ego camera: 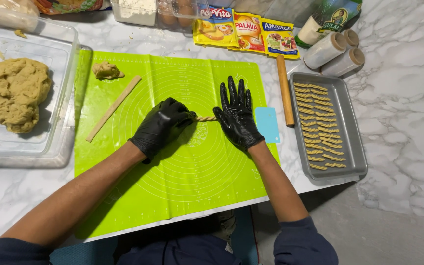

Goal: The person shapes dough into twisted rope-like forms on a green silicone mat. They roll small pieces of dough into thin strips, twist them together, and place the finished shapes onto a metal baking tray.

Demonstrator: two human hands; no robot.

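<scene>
So there's a thin twisted dough rope (205,118), pale tan with a spiral pattern like a little braid, lying flat and horizontal near the middle of the bright green silicone mat (197,181). Only a short stretch of it shows (both ends are covered up), so I can't tell how long it is.

Bright, even light from above, and a sharp picture nearly throughout.

We see soft shadows fall toward us under both forearms onto the lime-green silicone baking mat (172,176). Small glints of glare sit on the glossy black glove of the right hand (236,118) and, fainter, on that of the left hand (160,125). The white marble-patterned countertop (398,127) reads pale, nearly washed out. Straight edges bow slightly near the corners, and the clear plastic tub (60,98) blurs a little at far left.
</scene>
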